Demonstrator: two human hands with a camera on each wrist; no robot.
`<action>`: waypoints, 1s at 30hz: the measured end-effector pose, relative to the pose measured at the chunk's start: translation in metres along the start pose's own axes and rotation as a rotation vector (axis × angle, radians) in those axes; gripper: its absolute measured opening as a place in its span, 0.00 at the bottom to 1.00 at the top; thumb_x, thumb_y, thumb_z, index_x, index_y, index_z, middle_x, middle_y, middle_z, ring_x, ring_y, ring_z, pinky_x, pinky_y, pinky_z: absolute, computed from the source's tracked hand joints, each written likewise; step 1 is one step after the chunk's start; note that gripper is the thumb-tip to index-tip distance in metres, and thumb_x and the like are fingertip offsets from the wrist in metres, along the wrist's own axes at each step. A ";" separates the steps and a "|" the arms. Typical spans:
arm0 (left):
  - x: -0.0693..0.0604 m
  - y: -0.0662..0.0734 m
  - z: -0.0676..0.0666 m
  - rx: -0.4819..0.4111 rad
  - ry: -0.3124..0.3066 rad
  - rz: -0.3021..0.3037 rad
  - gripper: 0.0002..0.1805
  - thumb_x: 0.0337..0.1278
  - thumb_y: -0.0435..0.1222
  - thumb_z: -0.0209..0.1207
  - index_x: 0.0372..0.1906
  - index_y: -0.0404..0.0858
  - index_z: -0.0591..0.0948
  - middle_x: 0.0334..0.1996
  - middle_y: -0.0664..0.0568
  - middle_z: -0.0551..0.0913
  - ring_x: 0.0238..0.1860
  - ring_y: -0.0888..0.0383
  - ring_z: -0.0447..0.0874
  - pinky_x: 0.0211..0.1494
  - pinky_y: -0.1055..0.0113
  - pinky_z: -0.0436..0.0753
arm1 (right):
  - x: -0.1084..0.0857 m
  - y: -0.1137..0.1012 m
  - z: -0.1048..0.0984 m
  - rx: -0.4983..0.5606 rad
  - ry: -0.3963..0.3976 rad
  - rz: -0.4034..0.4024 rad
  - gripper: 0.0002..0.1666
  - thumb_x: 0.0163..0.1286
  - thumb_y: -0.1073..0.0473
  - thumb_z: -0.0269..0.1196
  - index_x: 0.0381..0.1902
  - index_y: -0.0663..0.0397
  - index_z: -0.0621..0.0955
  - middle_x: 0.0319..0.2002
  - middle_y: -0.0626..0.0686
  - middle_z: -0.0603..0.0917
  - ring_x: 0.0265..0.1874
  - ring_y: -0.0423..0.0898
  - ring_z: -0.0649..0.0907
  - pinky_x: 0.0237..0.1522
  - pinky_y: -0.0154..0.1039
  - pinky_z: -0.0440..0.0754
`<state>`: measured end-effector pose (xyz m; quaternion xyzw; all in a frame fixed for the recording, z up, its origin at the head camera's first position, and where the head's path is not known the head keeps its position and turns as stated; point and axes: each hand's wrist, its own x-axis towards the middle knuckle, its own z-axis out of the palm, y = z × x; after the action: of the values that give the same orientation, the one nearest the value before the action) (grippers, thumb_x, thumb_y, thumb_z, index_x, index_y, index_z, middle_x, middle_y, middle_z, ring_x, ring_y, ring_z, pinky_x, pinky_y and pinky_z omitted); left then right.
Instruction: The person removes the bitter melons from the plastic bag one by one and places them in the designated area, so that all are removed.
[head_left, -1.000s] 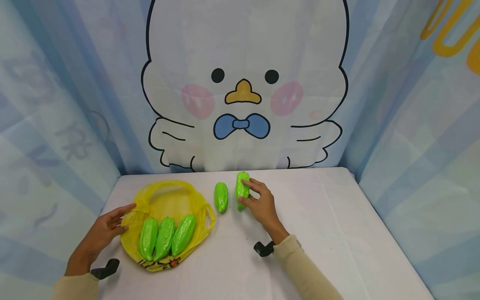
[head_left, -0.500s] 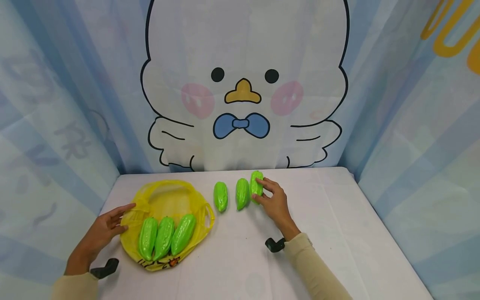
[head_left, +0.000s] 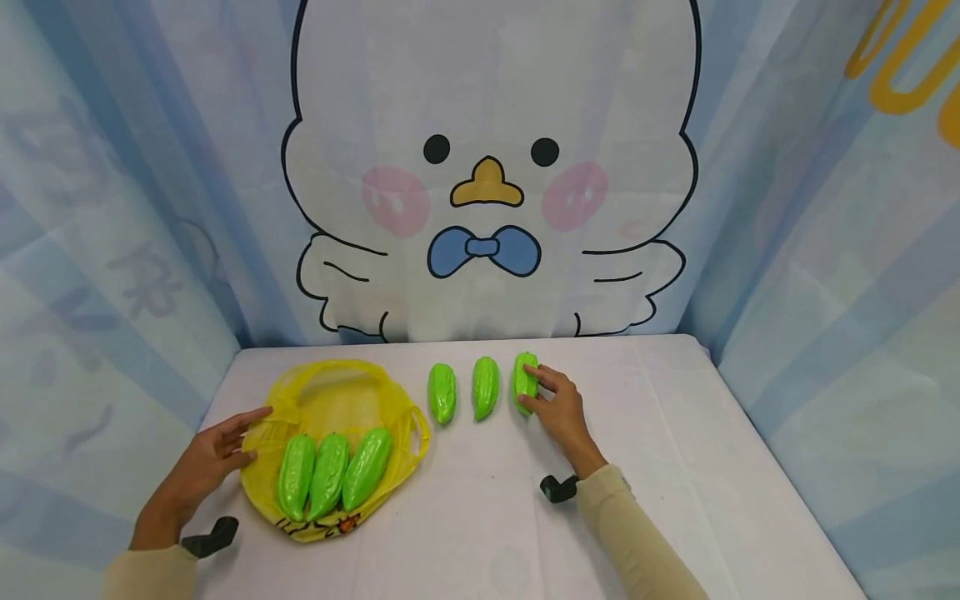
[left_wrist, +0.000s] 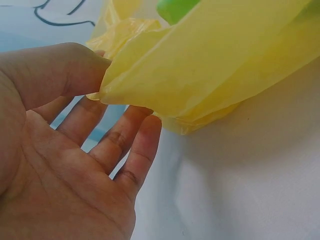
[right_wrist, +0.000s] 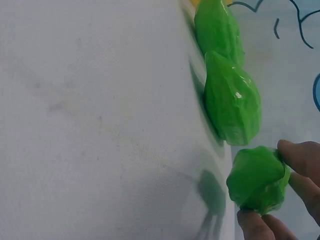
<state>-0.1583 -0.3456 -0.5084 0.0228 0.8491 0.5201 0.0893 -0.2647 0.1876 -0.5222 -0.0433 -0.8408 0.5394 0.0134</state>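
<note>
A yellow plastic bag (head_left: 341, 387) lies spread on the table at the left in the head view, with three green bitter melons (head_left: 327, 477) on it, shiny and plastic-looking. My left hand (head_left: 206, 467) pinches the bag's left edge; in the left wrist view the thumb (left_wrist: 60, 70) lies against the yellow film. Right of the bag, two more bitter melons lie upright in the picture, one nearer the bag (head_left: 442, 393) and one beside it (head_left: 485, 388). My right hand (head_left: 558, 408) holds another bitter melon (head_left: 524, 379) between thumb and fingers. Its shadow stands apart from it in the right wrist view.
The white table (head_left: 675, 475) ends at the back against a curtain (head_left: 487, 308) printed with a cartoon bird. Curtains also hang at the left and right. Black camera mounts sit at both wrists.
My right hand has moved right with its bitter melon, then lowered a little toward the table. A second loose bitter melon now shows uncovered. The left hand and bag have stayed put.
</note>
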 end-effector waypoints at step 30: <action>-0.002 -0.001 0.001 0.012 0.004 -0.010 0.39 0.75 0.40 0.64 0.83 0.35 0.63 0.82 0.29 0.57 0.65 0.79 0.65 0.56 0.90 0.71 | 0.003 0.003 -0.005 0.020 -0.009 0.009 0.39 0.64 0.64 0.77 0.73 0.43 0.80 0.81 0.56 0.66 0.79 0.57 0.70 0.75 0.47 0.74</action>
<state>-0.1565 -0.3450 -0.5091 0.0182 0.8526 0.5145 0.0900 -0.2667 0.1937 -0.5232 -0.0444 -0.8351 0.5482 0.0076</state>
